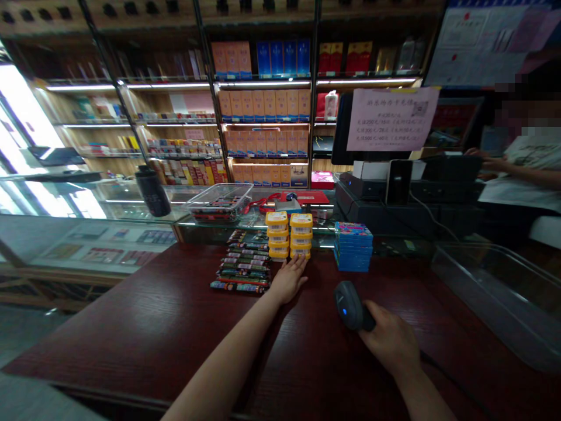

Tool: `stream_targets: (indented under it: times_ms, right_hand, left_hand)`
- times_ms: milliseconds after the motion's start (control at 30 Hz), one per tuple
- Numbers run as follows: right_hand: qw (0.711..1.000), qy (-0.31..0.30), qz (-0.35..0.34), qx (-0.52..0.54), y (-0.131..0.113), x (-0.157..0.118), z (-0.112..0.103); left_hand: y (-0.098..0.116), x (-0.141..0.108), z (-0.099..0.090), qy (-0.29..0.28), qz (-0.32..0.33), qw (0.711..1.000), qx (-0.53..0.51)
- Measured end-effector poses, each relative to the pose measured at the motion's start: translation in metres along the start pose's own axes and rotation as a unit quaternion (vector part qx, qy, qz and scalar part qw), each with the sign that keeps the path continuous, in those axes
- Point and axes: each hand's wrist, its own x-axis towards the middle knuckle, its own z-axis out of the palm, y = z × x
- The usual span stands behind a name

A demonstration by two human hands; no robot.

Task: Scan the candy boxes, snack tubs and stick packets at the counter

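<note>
My right hand [392,339] is wrapped round the handle of a dark barcode scanner [348,304] with a lit blue light, held over the reddish-brown counter. My left hand [289,279] lies with its fingers stretched out, fingertips at the foot of the right stack of yellow tubs [301,237]. Beside it stands a second stack of yellow tubs [277,237]. To the left of the tubs, several slim dark packets [243,266] lie in a row. A neat pile of blue boxes or booklets [353,248] sits to the right; I cannot tell which.
A clear plastic bin [495,292] stands at right. Behind are a lidless clear box [221,202] with packets, a black bottle [153,190], a red folder [307,197] and a monitor bearing a paper sign [390,120]. At far right is another person [521,164].
</note>
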Motion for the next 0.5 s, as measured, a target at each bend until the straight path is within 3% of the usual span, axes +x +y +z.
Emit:
stream_targets:
  times_ms: [133,267,500]
  right_hand:
    - [1.000,-0.013,0.010,0.010,-0.001,0.002,-0.002]
    - [0.999,-0.021,0.033,-0.005,-0.001,0.004,-0.004]
    - [0.999,-0.024,0.037,-0.011,-0.001,0.005,-0.004]
  left_hand:
    - [0.002,0.001,-0.002,0.024,0.001,0.999,-0.031]
    - [0.019,0.016,-0.009,0.069,0.032,0.995,-0.071]
    - [0.071,0.091,-0.031,0.132,0.070,0.986,-0.068]
